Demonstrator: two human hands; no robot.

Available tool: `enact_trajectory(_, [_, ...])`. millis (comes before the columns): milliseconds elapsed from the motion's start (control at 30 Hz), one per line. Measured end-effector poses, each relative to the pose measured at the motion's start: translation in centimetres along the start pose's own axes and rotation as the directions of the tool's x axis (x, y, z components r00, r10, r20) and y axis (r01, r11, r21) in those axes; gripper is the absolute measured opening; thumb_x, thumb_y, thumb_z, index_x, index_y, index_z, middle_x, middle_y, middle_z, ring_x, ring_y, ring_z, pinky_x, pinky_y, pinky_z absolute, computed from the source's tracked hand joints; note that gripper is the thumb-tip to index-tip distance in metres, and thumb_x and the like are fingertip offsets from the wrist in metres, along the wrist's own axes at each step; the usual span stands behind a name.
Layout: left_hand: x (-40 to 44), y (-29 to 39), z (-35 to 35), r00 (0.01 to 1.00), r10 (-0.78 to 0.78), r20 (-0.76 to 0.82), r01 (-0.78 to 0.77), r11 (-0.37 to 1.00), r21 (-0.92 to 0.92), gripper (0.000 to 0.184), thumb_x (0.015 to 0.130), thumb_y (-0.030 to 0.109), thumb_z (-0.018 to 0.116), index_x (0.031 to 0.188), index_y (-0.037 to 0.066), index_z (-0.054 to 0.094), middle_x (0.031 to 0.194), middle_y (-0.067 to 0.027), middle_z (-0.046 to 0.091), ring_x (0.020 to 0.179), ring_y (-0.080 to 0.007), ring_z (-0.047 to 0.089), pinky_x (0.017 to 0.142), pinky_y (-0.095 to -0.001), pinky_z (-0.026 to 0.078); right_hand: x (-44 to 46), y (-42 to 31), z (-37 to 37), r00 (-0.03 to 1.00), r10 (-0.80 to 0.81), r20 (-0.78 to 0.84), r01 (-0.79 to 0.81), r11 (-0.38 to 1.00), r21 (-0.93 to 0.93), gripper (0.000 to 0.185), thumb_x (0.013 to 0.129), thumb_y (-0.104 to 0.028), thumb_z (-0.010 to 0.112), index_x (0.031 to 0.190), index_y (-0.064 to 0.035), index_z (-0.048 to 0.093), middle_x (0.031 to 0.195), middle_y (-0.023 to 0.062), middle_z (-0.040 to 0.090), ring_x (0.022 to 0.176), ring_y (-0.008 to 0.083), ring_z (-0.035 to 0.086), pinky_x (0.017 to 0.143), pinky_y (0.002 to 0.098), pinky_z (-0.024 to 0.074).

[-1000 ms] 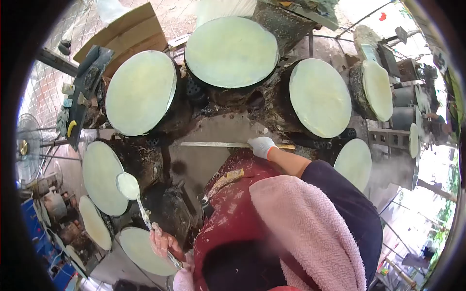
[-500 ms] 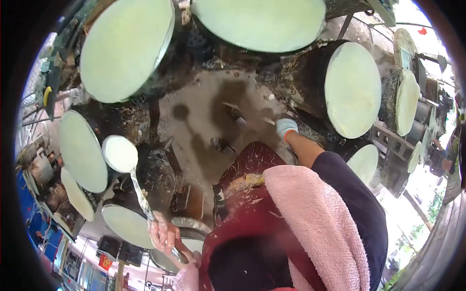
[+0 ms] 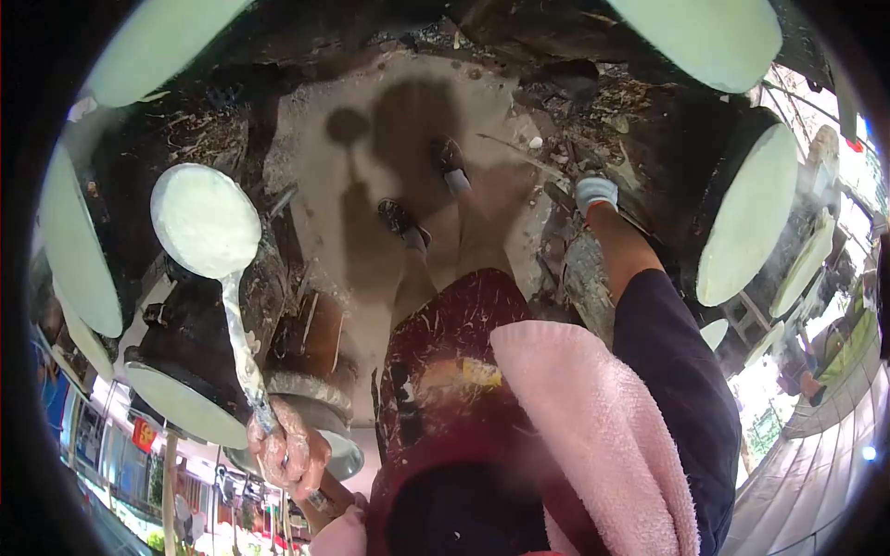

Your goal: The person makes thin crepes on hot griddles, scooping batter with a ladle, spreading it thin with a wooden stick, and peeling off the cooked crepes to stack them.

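Observation:
On the left, my bare, batter-smeared left hand (image 3: 289, 447) is closed around the coated handle of a ladle (image 3: 206, 221). Pale, creamy batter fills the ladle's round bowl, held out over dark, crusted stove sides. My right hand (image 3: 596, 193) wears a white glove with an orange cuff and looks closed. A thin stick (image 3: 519, 153) runs from near its fingers towards the middle of the floor. The glove hides most of the grip. Beside that hand stands a dark drum-like stove topped by a pale green round sheet (image 3: 749, 218).
More pale green round tops ring me, including one at the upper left (image 3: 158, 46), one at the upper right (image 3: 714, 42) and one at the lower left (image 3: 185, 403). A metal basin (image 3: 341, 454) sits by my left forearm. My shoes (image 3: 400, 219) stand on the grey floor (image 3: 315, 139).
The view has tipped down and turned, so the round tops have slid outward. The batter-filled ladle is raised nearer the camera. My gloved hand and the stick have moved right and up in view.

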State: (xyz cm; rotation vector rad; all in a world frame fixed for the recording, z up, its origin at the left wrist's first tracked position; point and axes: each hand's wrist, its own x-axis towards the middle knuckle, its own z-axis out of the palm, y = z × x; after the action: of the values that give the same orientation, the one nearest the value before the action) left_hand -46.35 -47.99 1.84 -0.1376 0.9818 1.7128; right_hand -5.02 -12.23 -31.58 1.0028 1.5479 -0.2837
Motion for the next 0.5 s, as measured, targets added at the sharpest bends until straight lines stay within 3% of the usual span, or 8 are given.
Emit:
enact_trajectory(33, [0.1, 0.1, 0.2, 0.989, -0.112, -0.098, 0.087, 0.969, -0.230, 0.016, 0.082, 0.000, 0.049, 0.094, -0.005, 0.059, 0.082, -0.0187, 0.063, 0.066, -0.0284, 0.063, 0.066, -0.0406, 0.053, 0.2, 0.0, -0.1, 0.999, -0.025, 0.020, 0.026, 0.999, -0.036, 0.027, 0.086, -0.015, 0.058, 0.110, -0.0096, 0.071, 0.113, 0.0130, 0.068, 0.104, 0.0325, 0.065, 0.082, 0.0424, 0.0544])
enact_trajectory(100, [0.4, 0.1, 0.2, 0.981, -0.167, -0.094, 0.131, 0.943, -0.306, 0.016, 0.083, -0.001, 0.048, 0.095, -0.006, 0.058, 0.080, -0.0186, 0.062, 0.064, -0.0279, 0.061, 0.063, -0.0398, 0.051, 1.1, 0.2, 0.2, 0.998, -0.051, 0.044, 0.055, 0.994, -0.096, 0.027, 0.087, -0.015, 0.057, 0.110, -0.0089, 0.071, 0.111, 0.0132, 0.069, 0.103, 0.0322, 0.066, 0.081, 0.0421, 0.0545])
enact_trajectory(267, [0.7, 0.4, 0.0, 0.968, -0.231, -0.099, 0.185, 0.922, -0.341, 0.017, 0.084, -0.001, 0.048, 0.098, -0.007, 0.055, 0.075, -0.0185, 0.059, 0.058, -0.0267, 0.058, 0.056, -0.0377, 0.048, 3.4, 0.7, 2.5, 0.996, -0.094, -0.005, 0.093, 0.990, -0.102, 0.027, 0.084, -0.015, 0.058, 0.106, -0.0051, 0.071, 0.105, 0.0157, 0.070, 0.098, 0.0330, 0.068, 0.080, 0.0420, 0.0547])
enact_trajectory(367, [0.6, 0.4, -0.1, 0.963, -0.252, -0.093, 0.211, 0.925, -0.314, 0.018, 0.085, -0.002, 0.047, 0.100, -0.007, 0.054, 0.073, -0.0184, 0.057, 0.054, -0.0260, 0.056, 0.052, -0.0364, 0.046, 5.4, 1.1, 4.6, 0.995, -0.006, -0.101, 0.005, 1.000, -0.016, 0.028, 0.083, -0.015, 0.059, 0.105, -0.0030, 0.070, 0.103, 0.0180, 0.070, 0.096, 0.0342, 0.068, 0.080, 0.0430, 0.0548])
enact_trajectory(467, [0.7, 0.8, -0.6, 0.960, -0.270, -0.070, 0.238, 0.924, -0.300, 0.018, 0.086, -0.002, 0.046, 0.102, -0.008, 0.052, 0.070, -0.0183, 0.055, 0.050, -0.0253, 0.054, 0.048, -0.0352, 0.044, 2.2, 0.1, 1.8, 0.996, 0.002, -0.093, -0.008, 0.997, -0.070, 0.027, 0.091, -0.019, 0.051, 0.103, -0.0115, 0.074, 0.108, 0.0116, 0.070, 0.100, 0.0312, 0.068, 0.077, 0.0434, 0.0551])
enact_trajectory(500, [0.7, 0.8, -0.6, 0.962, -0.269, -0.055, 0.240, 0.920, -0.310, 0.018, 0.086, -0.002, 0.046, 0.103, -0.008, 0.052, 0.069, -0.0182, 0.055, 0.049, -0.0250, 0.053, 0.047, -0.0348, 0.043, 2.0, 0.1, 1.8, 0.994, 0.000, -0.109, -0.004, 0.999, -0.045, 0.025, 0.088, -0.018, 0.055, 0.102, -0.0093, 0.073, 0.106, 0.0138, 0.070, 0.099, 0.0324, 0.067, 0.078, 0.0435, 0.0550])
